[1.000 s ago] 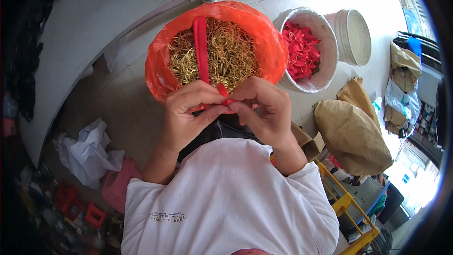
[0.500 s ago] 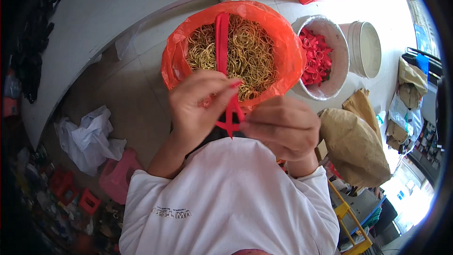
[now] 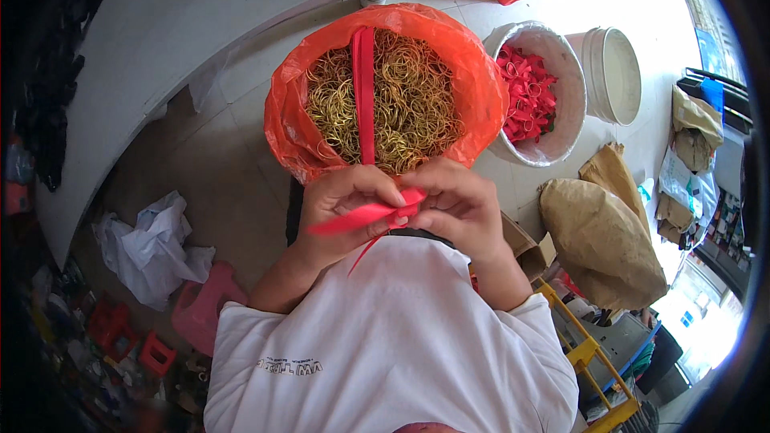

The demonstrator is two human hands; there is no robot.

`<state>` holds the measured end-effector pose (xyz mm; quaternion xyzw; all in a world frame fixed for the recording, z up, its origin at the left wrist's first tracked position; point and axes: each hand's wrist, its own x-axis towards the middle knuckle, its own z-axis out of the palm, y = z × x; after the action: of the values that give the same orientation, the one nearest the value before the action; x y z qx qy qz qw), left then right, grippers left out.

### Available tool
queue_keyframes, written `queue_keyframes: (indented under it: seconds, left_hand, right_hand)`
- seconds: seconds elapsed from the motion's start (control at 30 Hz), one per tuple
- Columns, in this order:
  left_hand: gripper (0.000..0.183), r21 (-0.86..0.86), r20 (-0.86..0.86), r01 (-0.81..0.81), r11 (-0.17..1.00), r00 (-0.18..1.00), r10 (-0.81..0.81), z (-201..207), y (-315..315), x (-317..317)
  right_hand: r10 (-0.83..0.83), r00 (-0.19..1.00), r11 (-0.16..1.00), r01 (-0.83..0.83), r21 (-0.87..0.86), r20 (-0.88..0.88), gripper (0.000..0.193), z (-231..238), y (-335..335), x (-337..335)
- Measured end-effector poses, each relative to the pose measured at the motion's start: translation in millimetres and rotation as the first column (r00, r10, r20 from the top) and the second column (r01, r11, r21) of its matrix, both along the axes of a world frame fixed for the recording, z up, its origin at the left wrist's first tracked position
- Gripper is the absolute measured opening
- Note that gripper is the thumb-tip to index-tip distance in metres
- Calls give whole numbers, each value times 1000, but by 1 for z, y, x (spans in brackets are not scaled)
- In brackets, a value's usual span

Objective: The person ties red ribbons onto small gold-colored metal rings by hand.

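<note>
Both hands meet in front of my chest over a red ribbon (image 3: 353, 218). The fingers of my left hand (image 3: 330, 204) pinch it on one side, and a thin tail hangs below them. My right hand (image 3: 465, 207) has thumb and fingertips closed on the same ribbon's bunched part; whether a ring sits inside is hidden. Just beyond the hands, a container lined with an orange plastic bag (image 3: 287, 116) is filled with gold-coloured metal rings (image 3: 413, 100). Across these rings lies a long strip of red ribbon (image 3: 363, 92).
Right of the bag stands a white bucket (image 3: 572, 104) of red ribbon pieces (image 3: 529, 96), then a pale bucket (image 3: 618, 76). A brown paper sack (image 3: 601, 244) is at right. Far left curves a grey-white tabletop (image 3: 152, 56); below it are crumpled white sheeting (image 3: 152, 244) and a pink stool (image 3: 208, 305).
My hands have drawn closer together and slightly lower. The ribbon, looped and hanging between them before, is now gathered at the fingertips with a flat end pointing left.
</note>
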<state>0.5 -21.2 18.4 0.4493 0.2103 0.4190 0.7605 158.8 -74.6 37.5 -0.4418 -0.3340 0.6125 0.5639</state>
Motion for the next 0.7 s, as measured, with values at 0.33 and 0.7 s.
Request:
queue_keyframes:
  seconds: [0.33, 0.7]
  left_hand:
    - [13, 348, -457, 48, 936, 881, 125, -4, 7, -10]
    - [14, -78, -52, -135, 988, 990, 131, -10, 13, 17]
  right_hand:
    - [1, 479, 997, 64, -36, 878, 7, -3, 32, 21]
    - [-226, 350, 973, 46, 224, 909, 11, 1, 32, 13]
